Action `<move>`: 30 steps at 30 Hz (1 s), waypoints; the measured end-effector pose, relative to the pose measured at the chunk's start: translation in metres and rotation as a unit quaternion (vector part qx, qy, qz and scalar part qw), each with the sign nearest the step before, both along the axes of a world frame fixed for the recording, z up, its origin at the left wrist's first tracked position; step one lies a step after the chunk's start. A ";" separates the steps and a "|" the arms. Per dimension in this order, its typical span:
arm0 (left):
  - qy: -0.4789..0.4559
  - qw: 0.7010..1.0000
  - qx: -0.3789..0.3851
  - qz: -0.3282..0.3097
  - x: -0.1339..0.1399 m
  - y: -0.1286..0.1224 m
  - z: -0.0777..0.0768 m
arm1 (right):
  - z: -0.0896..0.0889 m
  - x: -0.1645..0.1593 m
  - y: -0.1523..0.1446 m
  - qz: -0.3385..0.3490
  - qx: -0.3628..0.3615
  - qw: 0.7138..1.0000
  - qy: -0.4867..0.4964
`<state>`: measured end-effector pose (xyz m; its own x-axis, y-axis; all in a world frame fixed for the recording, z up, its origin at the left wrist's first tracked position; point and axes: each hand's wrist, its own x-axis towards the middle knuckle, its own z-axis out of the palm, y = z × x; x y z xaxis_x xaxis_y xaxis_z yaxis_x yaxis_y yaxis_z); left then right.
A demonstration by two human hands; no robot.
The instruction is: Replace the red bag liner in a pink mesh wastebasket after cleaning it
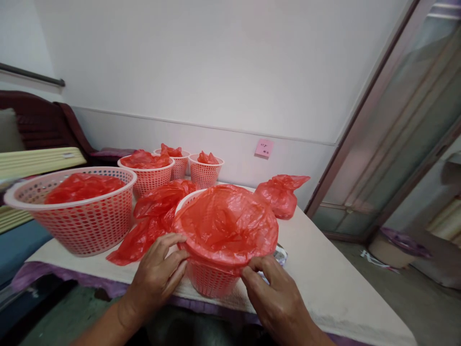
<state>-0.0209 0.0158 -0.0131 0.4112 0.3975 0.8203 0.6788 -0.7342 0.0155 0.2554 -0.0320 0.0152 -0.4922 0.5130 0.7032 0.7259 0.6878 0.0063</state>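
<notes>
A pink perforated plastic basket stands upright at the table's near edge. A thin red plastic bag lines it and is folded over most of its rim; a strip of white rim shows at the back left. My left hand pinches the bag's edge at the front left of the rim. At the front right, my right hand is closed on the bag's edge, thumb and fingers together. Loose red plastic bags lie against the basket's left side. A tied, filled red bag sits behind it to the right.
A larger pink basket with red plastic inside stands at left. Behind are several smaller baskets holding red bags. The table has a pale cover. A pink note is on the wall; a bin stands on the floor at right.
</notes>
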 end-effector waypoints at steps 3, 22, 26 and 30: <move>-0.010 0.999 -0.034 0.016 -0.002 -0.001 -0.004 | -0.004 0.000 -0.001 -0.009 -0.036 0.999 0.013; -0.557 0.577 -0.586 -0.114 0.003 0.019 0.020 | -0.011 0.025 0.024 -0.005 -0.453 0.605 0.655; -0.570 0.545 -0.600 -0.133 0.013 0.012 0.025 | -0.008 0.025 0.032 0.002 -0.463 0.602 0.650; -0.590 0.520 -0.595 -0.166 0.031 -0.007 0.023 | 0.001 0.036 0.036 0.002 -0.483 0.581 0.655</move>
<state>0.0106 0.0087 0.0101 0.1090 0.9802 -0.1656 -0.4788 0.1978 0.8554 0.2909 0.0044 0.0157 0.1382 0.9805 -0.1394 -0.3295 -0.0873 -0.9401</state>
